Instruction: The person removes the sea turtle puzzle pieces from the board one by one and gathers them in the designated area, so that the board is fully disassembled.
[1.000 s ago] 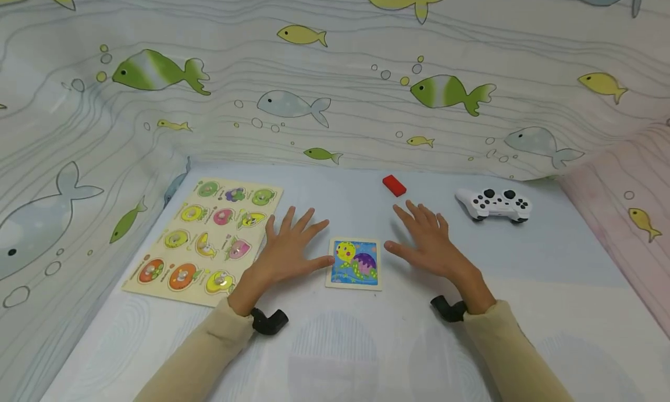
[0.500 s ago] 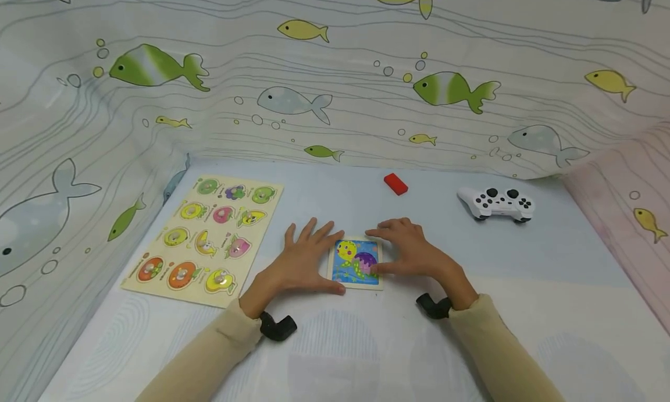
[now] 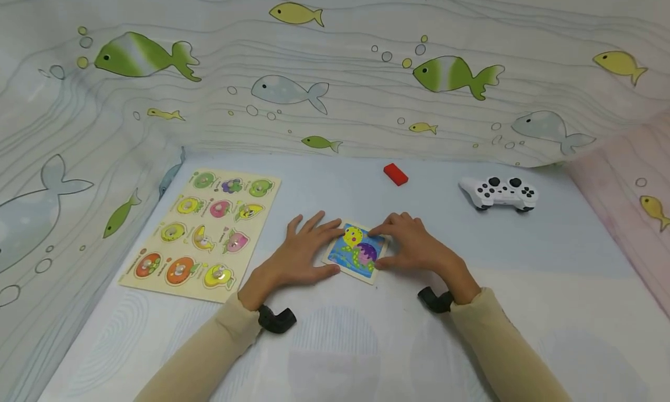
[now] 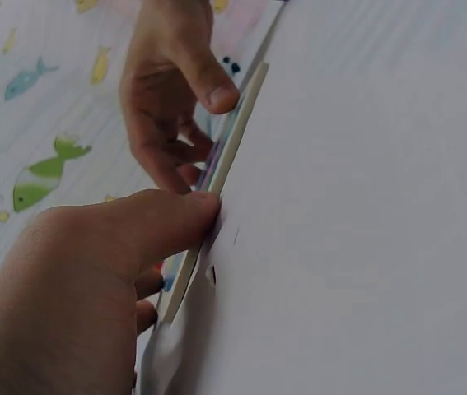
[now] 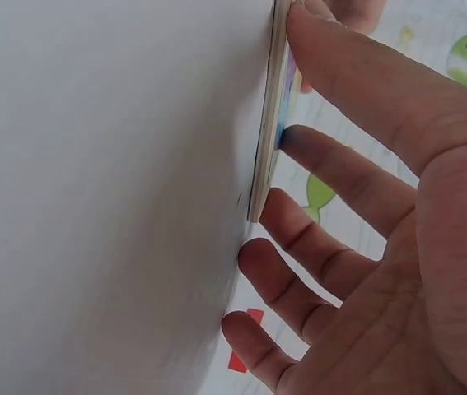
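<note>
A small square wooden turtle puzzle [image 3: 349, 261], with a yellow and purple turtle on blue, sits turned at an angle between both hands. My left hand [image 3: 295, 255] holds its left corner, thumb at the near edge and fingers at the far one. On the other side, my right hand [image 3: 419, 248] pinches the puzzle between thumb and index finger. The left wrist view has the puzzle's pale edge [image 4: 240, 136] under the left thumb. In the right wrist view, the lower fingers [image 5: 270, 271] curl beyond the puzzle's corner.
To the left lies a fruit peg puzzle board [image 3: 251, 227] with several knobbed pieces. A red block [image 3: 395, 174] is behind the hands, and a white game controller [image 3: 499, 194] rests at the back right. Fish-printed sheets [image 3: 361, 105] rise behind and at the sides.
Both hands have come in from either side onto the turtle puzzle, which has turned clockwise from square-on to a slant. The head view has tipped slightly downward.
</note>
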{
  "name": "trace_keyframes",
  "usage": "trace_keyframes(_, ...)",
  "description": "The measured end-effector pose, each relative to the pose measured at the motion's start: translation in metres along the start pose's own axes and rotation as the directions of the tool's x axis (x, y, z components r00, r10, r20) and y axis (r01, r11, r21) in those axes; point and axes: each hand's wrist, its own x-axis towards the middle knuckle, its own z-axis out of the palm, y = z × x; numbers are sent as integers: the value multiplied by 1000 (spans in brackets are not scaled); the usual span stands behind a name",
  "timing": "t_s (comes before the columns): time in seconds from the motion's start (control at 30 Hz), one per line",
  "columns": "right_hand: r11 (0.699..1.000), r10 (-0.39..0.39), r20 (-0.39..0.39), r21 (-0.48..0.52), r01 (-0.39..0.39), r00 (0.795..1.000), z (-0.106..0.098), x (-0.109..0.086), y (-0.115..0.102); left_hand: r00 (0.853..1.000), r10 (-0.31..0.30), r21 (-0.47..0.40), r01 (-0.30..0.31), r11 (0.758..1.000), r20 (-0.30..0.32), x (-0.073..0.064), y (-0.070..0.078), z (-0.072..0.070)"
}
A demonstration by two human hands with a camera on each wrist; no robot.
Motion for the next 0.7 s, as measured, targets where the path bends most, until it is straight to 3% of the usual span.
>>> trace_keyframes(0.3, 997, -17, -7, 74, 17, 1000, 0, 3, 4, 997, 58, -75, -62, 995, -46, 0, 1, -3)
trace_keyframes(0.7, 988, 10, 3, 151, -10, 1000, 2, 28, 11, 999, 52, -50, -53, 997, -10, 1, -1, 0)
